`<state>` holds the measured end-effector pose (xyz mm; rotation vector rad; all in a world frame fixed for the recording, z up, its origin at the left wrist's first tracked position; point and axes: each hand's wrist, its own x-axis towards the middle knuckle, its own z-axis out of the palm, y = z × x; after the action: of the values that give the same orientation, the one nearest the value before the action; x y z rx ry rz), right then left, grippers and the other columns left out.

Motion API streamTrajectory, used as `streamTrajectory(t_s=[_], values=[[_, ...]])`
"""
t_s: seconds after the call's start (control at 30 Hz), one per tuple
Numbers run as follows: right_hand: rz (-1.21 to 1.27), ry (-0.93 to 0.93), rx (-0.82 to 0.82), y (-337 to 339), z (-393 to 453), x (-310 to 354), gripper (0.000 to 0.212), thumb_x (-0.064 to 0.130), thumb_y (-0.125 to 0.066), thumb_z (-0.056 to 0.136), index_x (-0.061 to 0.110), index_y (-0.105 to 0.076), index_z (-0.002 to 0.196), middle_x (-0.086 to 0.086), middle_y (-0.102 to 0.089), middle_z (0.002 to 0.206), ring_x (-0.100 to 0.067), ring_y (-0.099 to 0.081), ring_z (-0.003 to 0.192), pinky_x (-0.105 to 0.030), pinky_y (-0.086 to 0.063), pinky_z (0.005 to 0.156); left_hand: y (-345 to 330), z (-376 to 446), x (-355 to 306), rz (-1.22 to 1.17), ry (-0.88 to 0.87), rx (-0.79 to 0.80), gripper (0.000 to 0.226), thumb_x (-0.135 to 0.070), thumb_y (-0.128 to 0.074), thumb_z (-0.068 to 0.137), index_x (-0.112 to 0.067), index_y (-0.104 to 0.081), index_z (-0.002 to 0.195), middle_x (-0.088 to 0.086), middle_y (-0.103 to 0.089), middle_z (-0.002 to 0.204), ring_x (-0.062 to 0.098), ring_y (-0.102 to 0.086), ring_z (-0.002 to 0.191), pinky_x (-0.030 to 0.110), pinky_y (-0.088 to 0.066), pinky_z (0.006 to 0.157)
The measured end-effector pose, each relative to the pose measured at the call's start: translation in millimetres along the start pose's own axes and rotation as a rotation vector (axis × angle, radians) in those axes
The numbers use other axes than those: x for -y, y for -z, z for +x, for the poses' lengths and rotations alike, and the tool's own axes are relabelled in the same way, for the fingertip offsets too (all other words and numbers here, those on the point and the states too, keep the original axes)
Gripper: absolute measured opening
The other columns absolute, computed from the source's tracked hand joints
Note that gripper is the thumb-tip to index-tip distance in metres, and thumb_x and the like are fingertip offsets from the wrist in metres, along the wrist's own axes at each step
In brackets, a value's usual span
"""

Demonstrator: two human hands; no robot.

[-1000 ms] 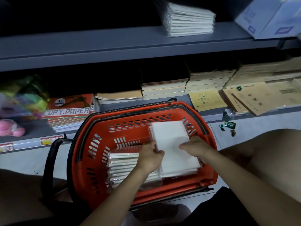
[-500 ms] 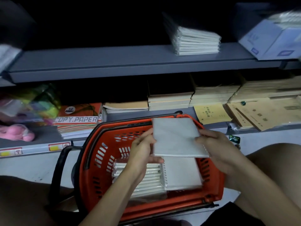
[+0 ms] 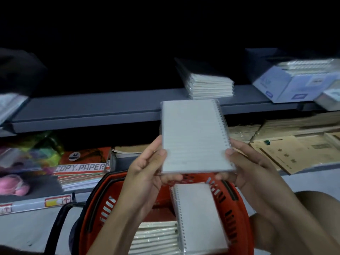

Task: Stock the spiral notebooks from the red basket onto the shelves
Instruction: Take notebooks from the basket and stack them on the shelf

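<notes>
Right now, in the head view, both hands hold one white spiral notebook in clear plastic wrap (image 3: 195, 137) up in the air, in the middle of the picture. The left hand (image 3: 147, 168) pinches its left edge, thumb on top. The right hand (image 3: 246, 162) pinches the right edge, next to the wire rings. I think two hands are used so the slippery wrap does not slide and the book stays flat.

At 6 o'clock, under the hands, sits the red plastic basket (image 3: 231, 205). More white notebooks are in it: one lying flat (image 3: 200, 218) and a pile (image 3: 156, 238) to its left. So the job is not done yet.

At 12 o'clock from the held book runs the long grey metal shelf (image 3: 92, 109). A stack of wrapped white notebooks (image 3: 209, 85) already sits there. The held book points up at that stack, so it likely goes on top.
</notes>
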<state>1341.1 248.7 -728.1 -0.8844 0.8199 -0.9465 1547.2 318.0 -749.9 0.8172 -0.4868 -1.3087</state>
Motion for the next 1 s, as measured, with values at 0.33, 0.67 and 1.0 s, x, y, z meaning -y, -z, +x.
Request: streamTrajectory(t_s=[0.33,0.67,1.0], values=[[-0.095,0.110,-0.024,8.0,13.5,2.9,0.044,0.008,-0.056,0.089,0.012,-0.063,0.132,-0.005,-0.073,0.120,-0.033,-0.071,0.083,-0.030,-0.063,0.064,-9.3,17.8,-0.4,-0.025,-0.004,0.048,0.054,0.000,-0.057,0.083,-0.016,-0.058,0.135,0.009,-0.068,0.130,0.027,-0.071,0.094,0.033,-0.061,0.056],[-0.169,0.184,0.005,22.7,60.3,43.4,0.038,0.007,-0.048,0.099,0.018,-0.065,0.131,-0.001,-0.070,0.127,-0.021,-0.071,0.095,-0.028,-0.059,0.064,-49.3,61.7,-6.5,0.039,-0.102,0.036,0.056,-0.006,-0.060,0.084,-0.019,-0.053,0.138,-0.001,-0.073,0.120,0.022,-0.073,0.101,0.033,-0.062,0.067],[-0.160,-0.016,-0.008,21.4,175.6,101.1,0.028,0.005,-0.048,0.102,0.006,-0.064,0.125,-0.007,-0.073,0.118,-0.021,-0.071,0.104,-0.027,-0.060,0.069,-97.7,152.1,-33.4,0.175,-0.212,-0.096,0.041,-0.005,-0.059,0.098,-0.010,-0.054,0.138,-0.006,-0.076,0.100,0.017,-0.074,0.099,0.030,-0.062,0.075]])
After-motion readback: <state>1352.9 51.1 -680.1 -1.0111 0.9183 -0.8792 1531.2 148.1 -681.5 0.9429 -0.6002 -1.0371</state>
